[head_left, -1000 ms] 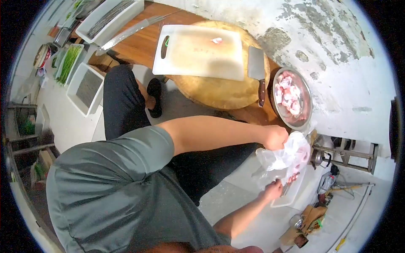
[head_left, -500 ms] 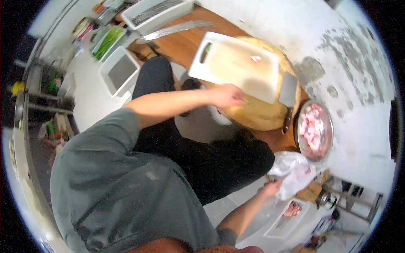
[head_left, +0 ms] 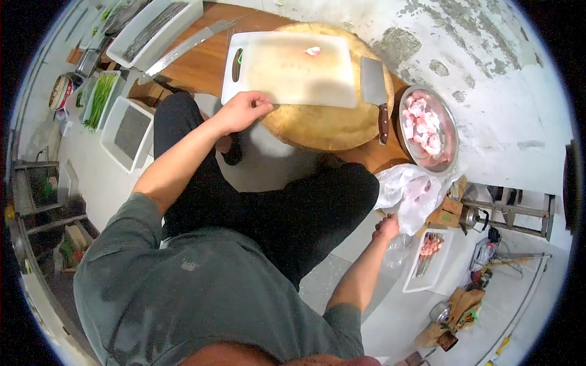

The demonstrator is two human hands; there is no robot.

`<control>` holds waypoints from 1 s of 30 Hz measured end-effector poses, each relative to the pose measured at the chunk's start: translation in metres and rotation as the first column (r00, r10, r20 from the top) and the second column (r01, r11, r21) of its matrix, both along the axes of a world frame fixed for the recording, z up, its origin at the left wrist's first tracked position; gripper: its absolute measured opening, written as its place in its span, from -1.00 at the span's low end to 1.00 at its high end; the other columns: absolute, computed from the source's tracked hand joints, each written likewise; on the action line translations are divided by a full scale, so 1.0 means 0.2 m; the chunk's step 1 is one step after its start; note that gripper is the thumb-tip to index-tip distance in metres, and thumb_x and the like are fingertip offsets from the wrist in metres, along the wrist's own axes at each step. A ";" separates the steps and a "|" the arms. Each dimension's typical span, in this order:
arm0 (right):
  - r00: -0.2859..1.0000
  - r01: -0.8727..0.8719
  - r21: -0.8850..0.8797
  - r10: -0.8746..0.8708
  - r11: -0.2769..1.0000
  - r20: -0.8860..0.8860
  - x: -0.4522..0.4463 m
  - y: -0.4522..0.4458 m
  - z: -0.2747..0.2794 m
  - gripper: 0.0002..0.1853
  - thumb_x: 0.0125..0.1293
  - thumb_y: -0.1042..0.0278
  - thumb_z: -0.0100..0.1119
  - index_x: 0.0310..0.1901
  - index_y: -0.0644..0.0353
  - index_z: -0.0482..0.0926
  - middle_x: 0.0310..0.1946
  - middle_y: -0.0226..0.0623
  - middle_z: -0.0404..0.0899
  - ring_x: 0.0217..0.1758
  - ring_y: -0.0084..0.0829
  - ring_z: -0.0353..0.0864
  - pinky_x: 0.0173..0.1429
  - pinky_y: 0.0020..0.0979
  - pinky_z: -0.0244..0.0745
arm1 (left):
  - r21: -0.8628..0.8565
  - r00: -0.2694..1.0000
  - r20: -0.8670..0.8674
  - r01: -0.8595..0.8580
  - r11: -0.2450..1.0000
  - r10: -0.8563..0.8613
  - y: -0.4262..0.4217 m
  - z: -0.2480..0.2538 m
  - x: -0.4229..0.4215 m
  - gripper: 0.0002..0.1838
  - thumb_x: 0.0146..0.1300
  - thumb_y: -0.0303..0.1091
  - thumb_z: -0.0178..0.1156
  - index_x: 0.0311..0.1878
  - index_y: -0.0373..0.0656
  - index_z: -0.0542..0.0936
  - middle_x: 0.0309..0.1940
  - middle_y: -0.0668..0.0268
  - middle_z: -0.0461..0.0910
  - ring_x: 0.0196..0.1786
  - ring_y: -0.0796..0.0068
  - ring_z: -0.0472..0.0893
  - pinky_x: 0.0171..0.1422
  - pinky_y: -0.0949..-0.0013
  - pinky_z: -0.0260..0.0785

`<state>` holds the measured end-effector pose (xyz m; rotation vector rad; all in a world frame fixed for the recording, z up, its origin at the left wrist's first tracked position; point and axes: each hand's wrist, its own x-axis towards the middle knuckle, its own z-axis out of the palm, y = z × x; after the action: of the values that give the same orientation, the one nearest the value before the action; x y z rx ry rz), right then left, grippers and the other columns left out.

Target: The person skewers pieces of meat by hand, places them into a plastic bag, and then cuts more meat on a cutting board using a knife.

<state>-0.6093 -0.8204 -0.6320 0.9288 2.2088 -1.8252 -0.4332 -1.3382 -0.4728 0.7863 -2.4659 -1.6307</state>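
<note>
My left hand (head_left: 245,111) is at the lower left edge of the white cutting board (head_left: 293,70), fingers curled together and nothing visible in them. A small pale piece of meat (head_left: 313,51) lies on the board, which rests on a round wooden block (head_left: 323,128). On the block's right side is a cleaver (head_left: 371,82) with a brown handle. My right hand (head_left: 386,227) is closed on the lower edge of a white plastic bag (head_left: 415,198). Above the bag, a metal bowl (head_left: 453,143) holds raw meat chunks (head_left: 421,125).
Skewered meat (head_left: 429,247) lies in a white tray (head_left: 434,274) at the lower right. Trays with skewers (head_left: 152,30) and green stalks (head_left: 101,100) stand at upper left. A peeling wall (head_left: 488,79) borders the wooden table (head_left: 207,61). A kettle (head_left: 471,218) sits beyond the bag.
My left hand has let go of the bag and moved left, over to the board's lower left edge. My right hand still grips the bag, which now hangs beside the skewer tray rather than over it.
</note>
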 end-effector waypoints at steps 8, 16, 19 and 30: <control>0.992 -0.126 0.305 0.127 0.944 0.016 -0.05 0.24 -0.09 -0.80 0.28 0.29 0.17 -0.33 0.28 0.50 -0.61 -0.36 0.40 -0.64 -0.42 0.35 -0.53 -0.36 0.32 | -0.090 1.000 -0.007 -0.027 0.996 0.027 -0.17 0.18 0.00 -0.71 0.31 -0.20 0.28 -0.13 -0.26 0.64 -0.35 0.34 0.64 -0.28 0.59 0.53 -0.11 0.42 0.43; 0.832 0.010 0.793 0.435 0.609 -0.344 -0.21 -0.33 0.68 -0.59 0.31 0.26 0.22 0.02 0.45 0.52 -0.04 0.08 0.57 0.01 -0.07 0.57 0.14 -0.19 0.45 | -0.285 0.997 -0.082 -0.036 0.958 0.013 -0.36 0.15 -0.14 -0.68 0.31 -0.15 0.26 -0.11 -0.25 0.63 -0.31 0.28 0.66 -0.26 0.51 0.55 -0.04 0.39 0.44; 0.699 -0.141 0.810 0.637 0.569 -0.326 -0.63 -0.44 0.57 -0.54 0.29 0.10 0.29 -0.07 0.44 0.55 -0.22 -0.03 0.64 -0.18 -0.17 0.61 0.06 -0.25 0.49 | -0.199 0.993 -0.110 -0.060 0.978 0.038 -0.39 0.06 -0.19 -0.72 0.32 -0.19 0.25 -0.14 -0.26 0.63 -0.36 0.31 0.63 -0.29 0.54 0.54 -0.08 0.40 0.44; 0.455 -0.475 0.799 0.674 -0.368 0.582 -1.26 -0.86 0.47 -0.36 0.26 0.12 0.14 0.40 -0.44 0.27 0.37 0.00 0.29 0.28 0.05 0.45 0.32 -0.01 0.39 | -0.197 0.996 -0.082 0.008 0.980 -0.024 -0.41 0.10 -0.28 -0.79 0.32 -0.29 0.26 -0.16 -0.25 0.60 -0.47 0.35 0.54 -0.36 0.55 0.49 -0.20 0.40 0.41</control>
<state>-0.8611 -0.9920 -0.5372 -0.6269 2.8553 0.4333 -0.4897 -1.4209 -0.4530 0.6587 -2.5295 -1.3658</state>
